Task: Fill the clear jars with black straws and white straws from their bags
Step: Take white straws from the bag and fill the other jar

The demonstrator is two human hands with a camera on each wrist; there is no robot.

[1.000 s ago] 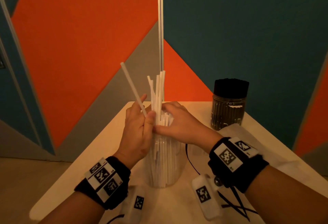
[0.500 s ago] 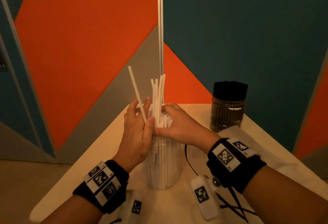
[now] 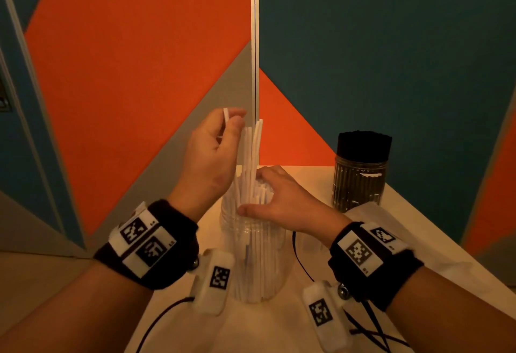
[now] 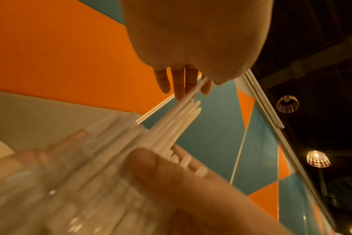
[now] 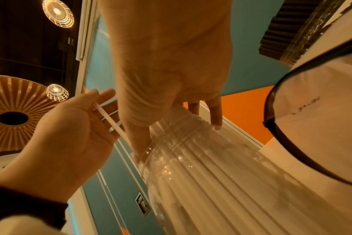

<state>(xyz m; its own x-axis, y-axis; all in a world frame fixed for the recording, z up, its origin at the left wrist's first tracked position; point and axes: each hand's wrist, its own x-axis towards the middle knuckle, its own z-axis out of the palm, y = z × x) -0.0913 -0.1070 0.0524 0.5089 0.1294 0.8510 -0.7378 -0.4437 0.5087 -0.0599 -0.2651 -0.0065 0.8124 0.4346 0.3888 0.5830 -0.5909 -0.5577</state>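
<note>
The left hand (image 3: 212, 154) pinches a single white straw (image 5: 110, 120) between thumb and fingertips, raised above the mouth of the clear jar (image 3: 252, 255), the straw's lower end angled down toward the opening. The right hand (image 3: 282, 199) rests on the jar's rim, thumb against the near wall and fingers curled over the straw tops, holding back the white straws (image 3: 252, 157) that stand tall and unseated in the middle. The jar looks nearly packed, so I judge this step to be working one last straw into a tight bundle. Doing it well means finding a gap at the edge, keeping the straw close to upright, and sliding rather than forcing it, since it would likely buckle. The jar of black straws (image 3: 360, 174) stands apart at the back right of the table (image 3: 307, 174), already full, beside a white bag (image 3: 418, 241).
</note>
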